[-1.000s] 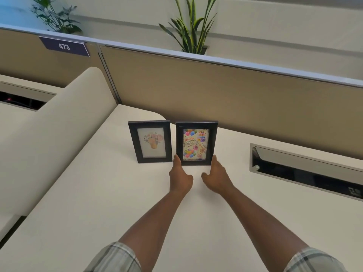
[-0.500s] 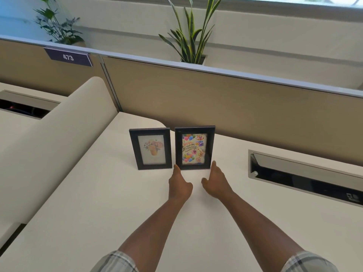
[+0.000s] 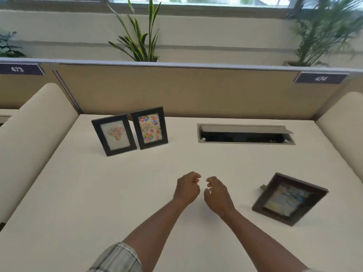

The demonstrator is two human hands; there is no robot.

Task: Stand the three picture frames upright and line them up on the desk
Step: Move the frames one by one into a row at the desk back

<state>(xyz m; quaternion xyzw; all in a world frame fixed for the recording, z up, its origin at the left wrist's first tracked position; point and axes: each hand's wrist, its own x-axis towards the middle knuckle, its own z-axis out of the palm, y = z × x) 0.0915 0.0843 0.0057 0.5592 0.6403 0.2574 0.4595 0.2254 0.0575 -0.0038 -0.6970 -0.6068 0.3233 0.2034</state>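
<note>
Standing: two frames, flower frame [image 3: 114, 135], birthday frame [image 3: 149, 128]; third frame [image 3: 288, 199] lying flat, next; my left hand [image 3: 187, 188], right hand [image 3: 217, 192] loosely curled, empty

Counted three frames: two standing [image 3: 114, 135] [image 3: 149, 128], one lying flat [image 3: 289, 199]. Two hands [image 3: 186, 190] [image 3: 218, 195], three plants [image 3: 137, 36] [image 3: 322, 30] [image 3: 7, 46], two number tags [image 3: 19, 69] [image 3: 321, 77].

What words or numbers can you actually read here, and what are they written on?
"473": dark tag on the partition's left end.
"474", blurred, likely: dark tag on the right end.
"Happy Birthday": balloon card in the second frame; only "Birthday" is fairly clear.
First frame: flowers, no text.
Flat-lying frame: too blurred to read.
</note>
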